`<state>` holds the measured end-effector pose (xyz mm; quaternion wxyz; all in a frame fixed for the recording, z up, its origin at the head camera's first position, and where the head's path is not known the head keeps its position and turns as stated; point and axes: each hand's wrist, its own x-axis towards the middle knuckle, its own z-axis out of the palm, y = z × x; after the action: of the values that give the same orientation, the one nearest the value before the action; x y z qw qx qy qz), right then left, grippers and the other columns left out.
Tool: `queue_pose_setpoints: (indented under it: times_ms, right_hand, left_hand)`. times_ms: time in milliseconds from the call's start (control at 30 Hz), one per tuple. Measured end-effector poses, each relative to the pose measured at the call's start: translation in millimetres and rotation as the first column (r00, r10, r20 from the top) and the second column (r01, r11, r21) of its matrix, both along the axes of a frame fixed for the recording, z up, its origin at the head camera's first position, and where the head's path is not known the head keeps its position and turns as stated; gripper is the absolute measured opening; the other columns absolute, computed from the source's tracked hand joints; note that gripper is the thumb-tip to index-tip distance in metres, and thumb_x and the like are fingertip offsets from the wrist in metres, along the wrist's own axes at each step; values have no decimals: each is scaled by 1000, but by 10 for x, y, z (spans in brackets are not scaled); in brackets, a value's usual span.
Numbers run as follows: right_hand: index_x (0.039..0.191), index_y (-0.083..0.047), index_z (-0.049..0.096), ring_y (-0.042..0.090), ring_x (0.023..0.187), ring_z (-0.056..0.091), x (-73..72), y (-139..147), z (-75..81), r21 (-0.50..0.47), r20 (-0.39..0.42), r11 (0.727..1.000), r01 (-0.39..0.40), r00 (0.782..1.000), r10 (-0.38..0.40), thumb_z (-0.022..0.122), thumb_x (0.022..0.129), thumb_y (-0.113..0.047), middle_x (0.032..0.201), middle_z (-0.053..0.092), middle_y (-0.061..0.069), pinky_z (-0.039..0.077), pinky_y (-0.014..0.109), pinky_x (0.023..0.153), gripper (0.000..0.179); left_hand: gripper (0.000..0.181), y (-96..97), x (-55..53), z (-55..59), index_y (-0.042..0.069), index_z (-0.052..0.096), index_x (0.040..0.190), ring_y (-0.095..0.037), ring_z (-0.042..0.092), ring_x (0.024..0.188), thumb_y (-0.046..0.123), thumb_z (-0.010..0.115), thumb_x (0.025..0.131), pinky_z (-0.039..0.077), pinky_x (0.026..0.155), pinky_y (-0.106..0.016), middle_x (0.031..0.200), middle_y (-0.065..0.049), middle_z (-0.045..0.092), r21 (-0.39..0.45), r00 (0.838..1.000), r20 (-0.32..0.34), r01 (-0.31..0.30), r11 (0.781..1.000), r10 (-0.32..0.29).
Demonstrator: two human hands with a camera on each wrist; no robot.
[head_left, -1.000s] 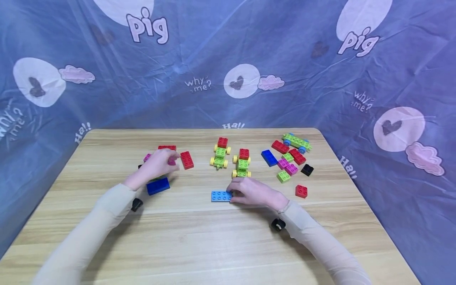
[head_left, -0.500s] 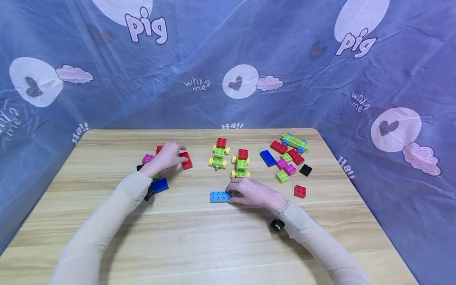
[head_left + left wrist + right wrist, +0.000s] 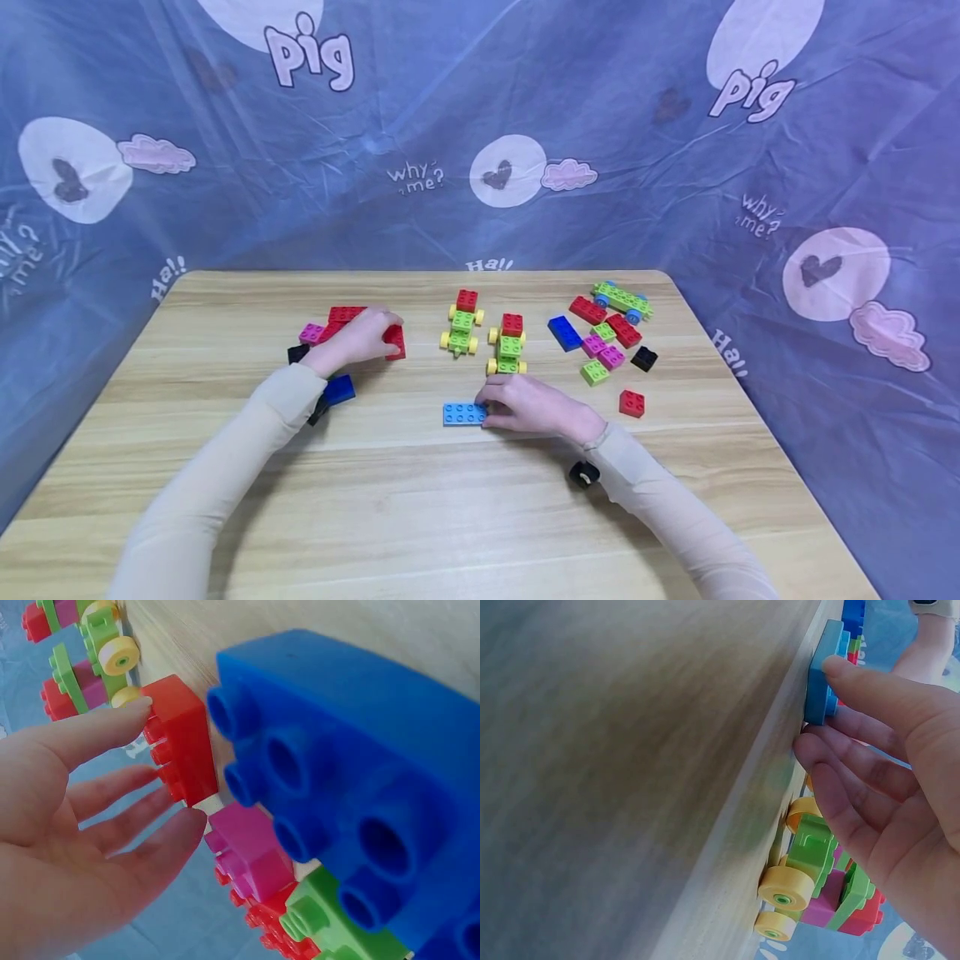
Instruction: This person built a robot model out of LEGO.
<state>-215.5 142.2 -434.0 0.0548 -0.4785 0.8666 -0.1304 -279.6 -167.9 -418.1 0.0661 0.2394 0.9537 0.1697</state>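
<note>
My left hand [image 3: 358,337] reaches over a red brick [image 3: 395,342] on the left half of the table. In the left wrist view, the thumb touches one end of that red brick [image 3: 184,742] and the fingers curl behind its studs. My right hand [image 3: 534,407] pinches the right end of a flat light-blue brick [image 3: 463,414], studs up, on the table. The right wrist view has the thumb on the light-blue brick's [image 3: 821,679] near side; the index finger is partly hidden behind it.
Beside the left forearm lie a dark blue brick [image 3: 340,389], a magenta brick [image 3: 312,333] and a black brick [image 3: 297,354]. Two wheeled brick builds [image 3: 462,321] [image 3: 510,346] stand mid-table. Several loose bricks [image 3: 611,357] and a green wheeled base [image 3: 622,301] lie right.
My left hand has moved right from above the left pile to the red brick, which has turned slightly. The right hand and light-blue brick have stayed in place.
</note>
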Motion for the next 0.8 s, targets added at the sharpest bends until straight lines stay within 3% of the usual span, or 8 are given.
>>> queue_pose_setpoints:
  times_ms: [300, 467, 567, 700, 800]
  right_hand:
    - [112, -10, 71, 8, 85, 64, 0, 3, 1, -2, 5, 1000, -1, 1000, 1, 75, 87, -27, 105, 70, 2, 55, 16, 77, 30]
    - [113, -10, 71, 8, 85, 64, -8, 0, -4, -2, 5, 1000, 1, 1000, -1, 75, 87, -26, 105, 70, 3, 55, 16, 77, 31]
    - [113, -10, 71, 7, 85, 63, -8, 0, -2, -5, 7, 1000, 1, 1000, -1, 75, 87, -26, 105, 70, 3, 55, 16, 77, 30]
    - [113, -10, 71, 7, 84, 63, -4, 2, -3, -3, 5, 1000, 2, 1000, -2, 75, 87, -26, 104, 70, 3, 54, 16, 77, 30]
    - [113, -10, 71, 7, 85, 63, -2, 3, -12, -1, 3, 1000, 3, 1000, -3, 75, 88, -26, 104, 70, 3, 55, 16, 77, 31]
  left_hand:
    - [48, 91, 95, 8, -7, 60, 128, -39, 58, 123, 10, 75, 85, 48, 106, -50, 129, -25, 63, 13, 993, -13, 114, 993, -114]
    - [52, 122, 116, -10, -9, 60, 126, -38, 60, 115, 20, 76, 86, 52, 100, -49, 122, -26, 64, 21, 998, -58, 25, 999, -24]
    - [48, 139, 113, -22, -10, 63, 117, -33, 62, 97, 23, 77, 85, 55, 88, -46, 107, -23, 67, 10, 998, -64, -26, 1000, 27]
    - [44, 171, 114, -22, -9, 64, 110, -27, 59, 84, 21, 80, 82, 53, 78, -42, 97, -21, 68, -3, 998, -62, -31, 1000, 31]
    - [46, 196, 124, -4, -10, 63, 116, -29, 63, 92, 15, 79, 81, 55, 85, -43, 106, -23, 69, -1, 999, -44, -1, 1000, 1]
